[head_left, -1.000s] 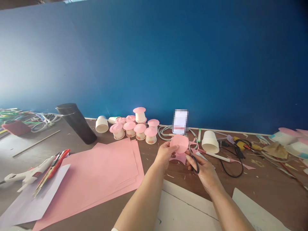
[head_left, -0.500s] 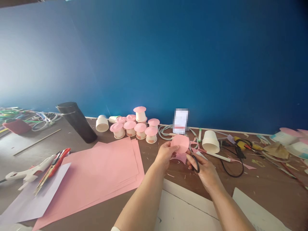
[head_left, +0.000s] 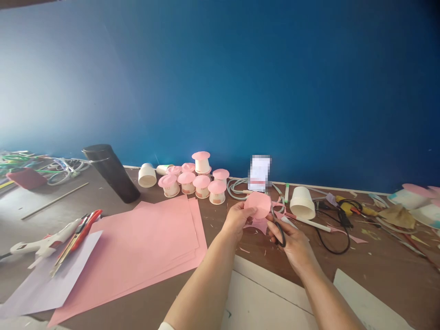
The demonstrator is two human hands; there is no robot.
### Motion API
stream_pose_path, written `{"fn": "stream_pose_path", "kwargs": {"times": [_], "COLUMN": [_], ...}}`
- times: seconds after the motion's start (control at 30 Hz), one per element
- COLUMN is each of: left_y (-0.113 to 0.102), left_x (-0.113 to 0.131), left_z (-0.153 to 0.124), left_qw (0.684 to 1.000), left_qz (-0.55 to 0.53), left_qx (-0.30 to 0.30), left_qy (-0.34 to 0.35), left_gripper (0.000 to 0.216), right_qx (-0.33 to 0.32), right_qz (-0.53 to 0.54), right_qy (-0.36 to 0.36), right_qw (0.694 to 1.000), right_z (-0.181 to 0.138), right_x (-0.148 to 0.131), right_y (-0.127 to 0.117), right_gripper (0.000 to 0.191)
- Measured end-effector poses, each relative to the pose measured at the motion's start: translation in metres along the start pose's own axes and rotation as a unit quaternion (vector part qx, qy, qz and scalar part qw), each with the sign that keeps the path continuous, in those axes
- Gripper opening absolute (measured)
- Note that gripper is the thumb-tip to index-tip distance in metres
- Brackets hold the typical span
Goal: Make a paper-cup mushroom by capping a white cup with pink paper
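A round piece of pink paper (head_left: 257, 204) is pinched between the thumb and fingers of my left hand (head_left: 238, 221). My right hand (head_left: 290, 240) grips black-handled scissors (head_left: 281, 234), whose metal blades stand upright against the right edge of that pink round. Below the round, a pink paper offcut (head_left: 257, 226) shows on the table or just above it; which of the two I cannot tell. Beyond my left hand stand several small paper cups with pink paper tops (head_left: 217, 191), grouped by the wall.
Pink paper sheets (head_left: 144, 247) lie at left, with a purple sheet (head_left: 68, 279), a utility knife (head_left: 77, 240) and a glue gun (head_left: 44, 245). A black tumbler (head_left: 113, 176) stands behind. At right are stacked white cups (head_left: 302, 203), cables (head_left: 332, 250) and paper scraps.
The camera view has shifted very slightly, so the table things sit a little further right. Both hands keep nearly the same pose on the pink round and the scissors.
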State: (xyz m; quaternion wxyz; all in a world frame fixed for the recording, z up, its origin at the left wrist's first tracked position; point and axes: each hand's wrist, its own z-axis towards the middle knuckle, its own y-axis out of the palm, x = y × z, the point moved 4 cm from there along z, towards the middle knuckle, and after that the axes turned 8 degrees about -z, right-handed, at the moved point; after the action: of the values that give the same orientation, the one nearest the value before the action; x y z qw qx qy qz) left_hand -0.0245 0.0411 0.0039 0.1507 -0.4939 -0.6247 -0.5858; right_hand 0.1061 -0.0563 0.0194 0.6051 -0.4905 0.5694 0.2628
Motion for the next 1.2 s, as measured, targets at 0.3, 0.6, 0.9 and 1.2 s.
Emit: {"fn": "stream_pose_path", "kwargs": {"times": [0.3, 0.6, 0.9, 1.2], "left_y": [-0.001, -0.001, -0.002, -0.001], "left_x": [0.002, 0.007, 0.008, 0.011], "left_z": [-0.001, 0.000, 0.000, -0.002], "left_qw": [1.000, 1.000, 0.999, 0.997], "left_qz": [0.003, -0.002, -0.034, -0.054], "left_qx": [0.004, 0.016, 0.022, 0.041], "left_qy": [0.011, 0.020, 0.035, 0.040], "left_gripper": [0.028, 0.031, 0.034, 0.034], "right_qx": [-0.010, -0.019, -0.032, -0.037], "right_qz": [0.009, 0.034, 0.015, 0.023], "right_qy": [0.003, 0.013, 0.003, 0.000], "right_qw": [1.000, 0.999, 0.999, 0.999], "right_z": [0.000, 0.000, 0.003, 0.000], "right_x": [-0.001, 0.001, 0.007, 0.004], "right_y": [0.000, 0.001, 0.002, 0.004], "right_gripper": [0.055, 0.053, 0.052, 0.054]}}
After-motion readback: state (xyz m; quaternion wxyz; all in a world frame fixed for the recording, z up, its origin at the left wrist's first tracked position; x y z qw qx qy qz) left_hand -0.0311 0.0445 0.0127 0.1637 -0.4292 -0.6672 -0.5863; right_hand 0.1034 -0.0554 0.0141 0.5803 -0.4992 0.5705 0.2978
